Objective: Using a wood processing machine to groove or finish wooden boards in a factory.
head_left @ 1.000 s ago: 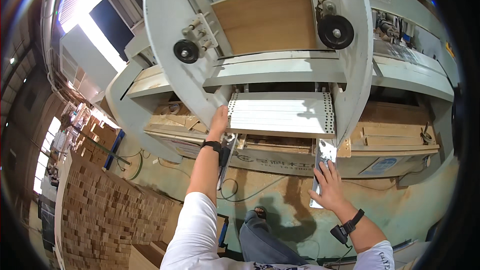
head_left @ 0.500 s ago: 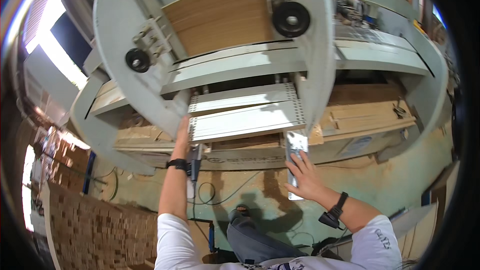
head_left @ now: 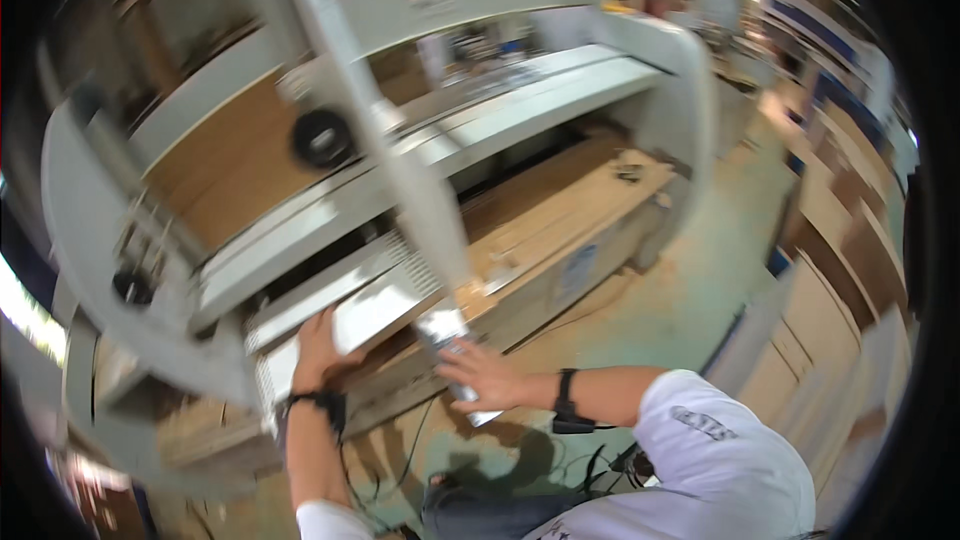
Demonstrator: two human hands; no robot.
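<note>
Two white panels [head_left: 381, 314] with rows of small holes at their ends lie side by side in the frame of a large grey machine. My left hand [head_left: 320, 358] rests on the nearer panel by its front edge, fingers stretched over the white face, thumb apart. To the right, a narrow shiny metal plate [head_left: 440, 324] juts from the machine towards me. My right hand [head_left: 484, 376] lies over this plate with its fingers spread. The plate's lower end shows beyond the palm. Neither hand wraps round anything that I can see.
A black round knob [head_left: 322, 138] sits on the machine's upright arm [head_left: 425, 195]. Wooden boards [head_left: 560, 200] lie in the machine's lower bay. Several board sheets [head_left: 815, 330] lean at the right. Cables [head_left: 405, 460] run over the green floor near my legs.
The view has swung to the right, and the machine appears tilted and further left. My left hand has moved from the panels' left end onto the nearer panel. My right hand stays on the metal plate.
</note>
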